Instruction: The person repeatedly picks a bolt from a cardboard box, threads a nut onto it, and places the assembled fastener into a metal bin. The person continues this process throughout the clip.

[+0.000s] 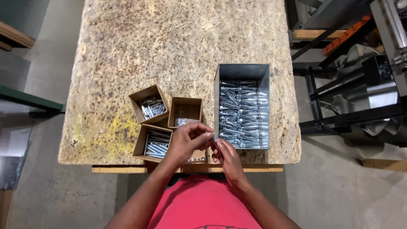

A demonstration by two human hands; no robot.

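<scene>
Fingertips [210, 136] of both hands meet at one spot just above the near table edge, pinched on a small silvery part [214, 139]; its kind is too small to tell.

Left hand [185, 142]: fingers curled, tips closed on the part from the left. It covers the near rim of one box and most of a fourth box behind it.

Right hand [227, 156]: fingers bent upward, tips closed on the same part from the right, just beside the bin's near left corner.

Metal bin [220, 85]: grey, rectangular, open-topped, right of the hands. Holds a dense heap of bright bolts [243, 114], lying mostly crosswise.

Cardboard boxes, small, open, clustered left of the bin:
- far-left box [137, 99], turned at an angle, with a few bolts;
- middle box [185, 101], square to the table, small silvery pieces at its near wall;
- near-left box [138, 146], bolts laid in a row;
- near box [199, 156], largely hidden under the left hand, small silvery pieces showing at its front.

Table [169, 42]: rough chipboard top, yellow stain by the left boxes, wooden rail [127, 169] under the near edge.

Surroundings: concrete floor [51, 195]; dark metal frames [347, 118] to the right, well apart from the bin.
</scene>
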